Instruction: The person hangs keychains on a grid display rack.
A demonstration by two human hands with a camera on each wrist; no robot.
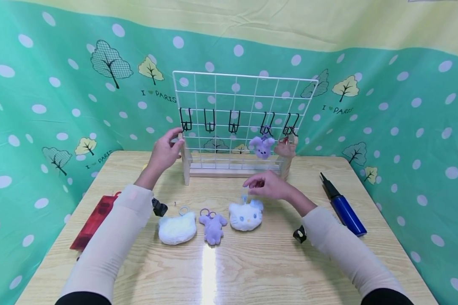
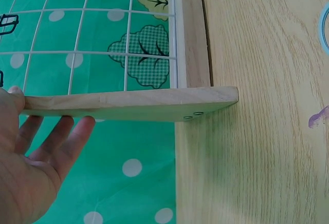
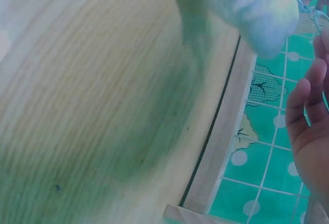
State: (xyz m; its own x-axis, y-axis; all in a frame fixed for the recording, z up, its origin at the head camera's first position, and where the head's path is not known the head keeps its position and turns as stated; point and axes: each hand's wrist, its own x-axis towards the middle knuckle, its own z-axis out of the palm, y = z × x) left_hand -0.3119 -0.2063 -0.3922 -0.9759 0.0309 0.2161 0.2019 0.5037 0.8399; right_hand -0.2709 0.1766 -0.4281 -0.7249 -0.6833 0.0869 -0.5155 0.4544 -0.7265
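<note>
My left hand [image 1: 166,149] holds the upper end of the rack's left wooden side post [image 1: 185,163]; in the left wrist view the thumb lies on one side of the post [image 2: 128,99] and the fingers on the other. With its fingertips my right hand [image 1: 269,185] pinches the light-blue ring of a white cat-face plush keychain [image 1: 246,216], which hangs below it. In the right wrist view that plush [image 3: 252,13] is blurred at the top, beside the hand [image 3: 313,126]. A white plush keychain [image 1: 177,228] and a purple plush keychain [image 1: 213,228] lie to its left.
The white wire grid rack [image 1: 234,95] carries several black hooks [image 1: 210,123]. A purple plush [image 1: 262,147] and a brownish-pink plush [image 1: 285,147] hang at its right. A red packet [image 1: 95,220] lies at left, a blue hand pump [image 1: 345,209] at right.
</note>
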